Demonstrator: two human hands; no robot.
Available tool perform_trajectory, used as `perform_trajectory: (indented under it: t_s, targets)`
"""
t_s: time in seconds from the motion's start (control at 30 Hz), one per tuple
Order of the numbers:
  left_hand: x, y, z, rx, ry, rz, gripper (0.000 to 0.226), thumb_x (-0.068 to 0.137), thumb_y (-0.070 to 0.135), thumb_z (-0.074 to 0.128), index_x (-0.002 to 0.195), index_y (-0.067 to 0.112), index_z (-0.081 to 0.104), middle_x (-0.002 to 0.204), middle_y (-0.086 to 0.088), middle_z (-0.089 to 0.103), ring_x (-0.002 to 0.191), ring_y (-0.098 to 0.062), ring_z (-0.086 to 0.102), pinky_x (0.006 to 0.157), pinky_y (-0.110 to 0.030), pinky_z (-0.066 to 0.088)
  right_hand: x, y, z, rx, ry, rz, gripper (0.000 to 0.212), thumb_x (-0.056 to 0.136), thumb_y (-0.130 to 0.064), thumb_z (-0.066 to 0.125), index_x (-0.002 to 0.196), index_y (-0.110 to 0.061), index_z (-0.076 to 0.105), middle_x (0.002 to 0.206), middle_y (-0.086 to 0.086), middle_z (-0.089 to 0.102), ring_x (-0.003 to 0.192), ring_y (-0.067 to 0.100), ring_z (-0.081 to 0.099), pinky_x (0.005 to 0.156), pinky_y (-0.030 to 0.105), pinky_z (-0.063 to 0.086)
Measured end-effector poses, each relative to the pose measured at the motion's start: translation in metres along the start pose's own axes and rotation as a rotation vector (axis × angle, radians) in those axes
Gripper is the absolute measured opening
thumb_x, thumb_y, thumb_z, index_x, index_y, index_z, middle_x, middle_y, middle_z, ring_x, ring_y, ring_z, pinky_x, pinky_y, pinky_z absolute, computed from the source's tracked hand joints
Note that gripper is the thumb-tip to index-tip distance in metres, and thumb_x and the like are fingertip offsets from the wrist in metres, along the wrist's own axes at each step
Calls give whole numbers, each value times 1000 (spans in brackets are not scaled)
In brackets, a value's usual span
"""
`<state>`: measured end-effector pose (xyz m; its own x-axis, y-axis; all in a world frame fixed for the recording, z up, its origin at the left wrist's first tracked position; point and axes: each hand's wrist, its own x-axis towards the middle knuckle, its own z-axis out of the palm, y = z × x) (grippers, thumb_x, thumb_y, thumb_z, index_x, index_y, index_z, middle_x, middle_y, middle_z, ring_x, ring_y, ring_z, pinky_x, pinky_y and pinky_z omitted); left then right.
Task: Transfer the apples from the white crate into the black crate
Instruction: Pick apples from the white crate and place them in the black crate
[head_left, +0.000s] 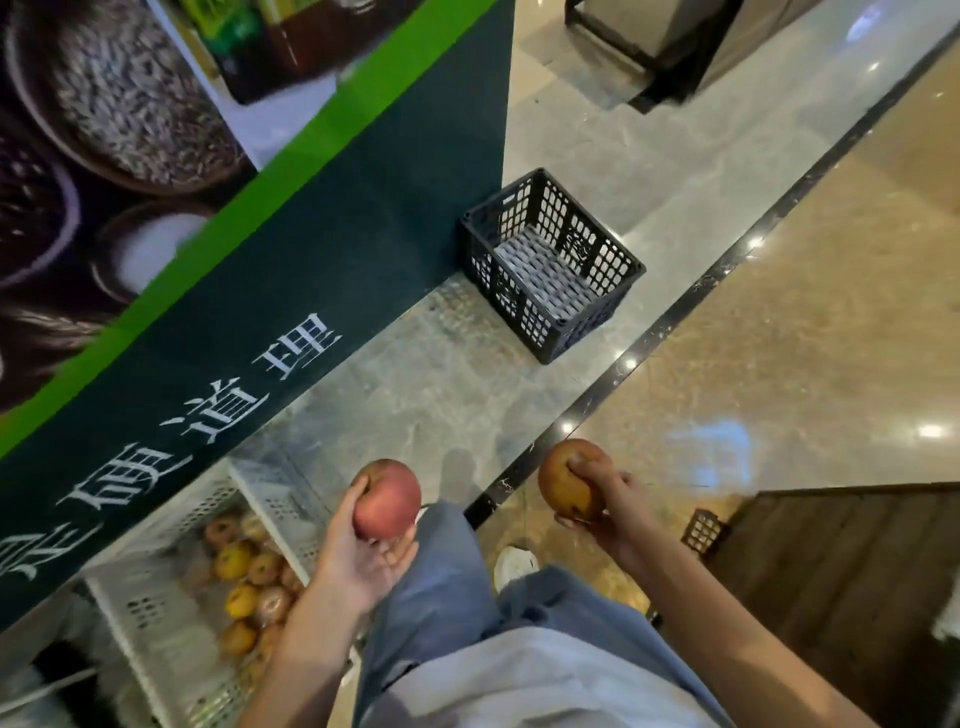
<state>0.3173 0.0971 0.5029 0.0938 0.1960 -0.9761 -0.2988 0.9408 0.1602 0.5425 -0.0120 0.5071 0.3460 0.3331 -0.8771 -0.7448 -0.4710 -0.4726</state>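
Note:
My left hand (358, 556) grips a red apple (387, 499) from below, held above the floor beside the white crate (150, 618). That crate sits at lower left and holds several yellow and reddish apples (249, 587). My right hand (602, 499) grips a brownish-yellow apple (563, 480) at about the same height. The black crate (550, 265) stands on the floor farther ahead against the corner of the display panel, with no apples inside it.
A tall green display panel (260, 291) with white lettering runs along the left. A dark strip (675, 312) divides the grey floor from the tan floor. A wooden piece of furniture (841, 571) stands at lower right. My legs and one shoe (514, 566) are below.

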Motion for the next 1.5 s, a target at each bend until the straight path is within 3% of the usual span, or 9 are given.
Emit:
perform_trajectory:
  t_s: [0.13,0.37,0.47,0.7,0.83,0.93,1.13,1.3,1.5]
  targets:
    - [9,27,12,-8,25,-8,50,82,51,58,97,3,53,91,-13,55,81,-24,55,100,-35,39,27,-32,20,12,21,3,61,81,-23,70,128,-3,37,117,20,50,86,30,64,44,30,55]
    - [42,130,75,106,72,-16,50,81,50,61,98,3,54,90,-14,55,76,-24,53,61,-34,45,87,-100,91,114,36,-3,49,83,-21,68,121,-8,38,106,12,50,88,26,61,50,33,56]
    - [55,179,116,196,59,-16,50,78,50,63,96,4,54,88,-13,55,74,-23,51,64,-32,44,103,-125,118,175,91,-1,45,83,-19,67,116,-8,38,98,11,50,81,25,60,43,30,54]
    - [77,258,236,398,3,24,40,84,44,58,87,5,52,87,-12,54,72,-22,51,65,-31,42,137,-172,138,274,196,-18,47,82,-20,69,114,-7,36,101,11,47,85,28,59,57,41,57]
    - [97,282,304,480,9,4,42,85,42,59,93,1,52,85,-13,53,70,-23,51,65,-31,42,170,-205,142,342,229,9,64,75,-22,75,124,-2,39,118,21,48,88,32,60,51,36,55]
    - [117,295,347,526,18,0,44,84,42,59,104,4,51,86,-12,54,72,-23,51,66,-30,42,203,-238,146,367,258,30,55,80,-19,70,122,-2,40,113,19,49,85,31,60,51,38,56]
    - [167,320,431,589,38,-23,32,85,39,59,90,8,54,88,-12,56,73,-22,53,67,-28,43,278,-309,160,316,254,44,45,81,-20,69,113,-7,40,102,10,47,86,23,58,61,42,56]
    - [231,337,497,593,35,-1,39,85,24,64,118,16,45,114,-17,54,90,-26,57,90,-35,44,358,-348,170,264,253,63,50,80,-20,70,118,-8,39,111,12,48,90,22,57,65,39,56]
    - [352,343,560,610,23,-34,35,85,21,64,112,13,45,97,-17,53,92,-27,57,96,-36,43,492,-364,178,232,261,57,46,78,-17,71,115,-12,44,113,11,48,96,27,57,56,35,55]
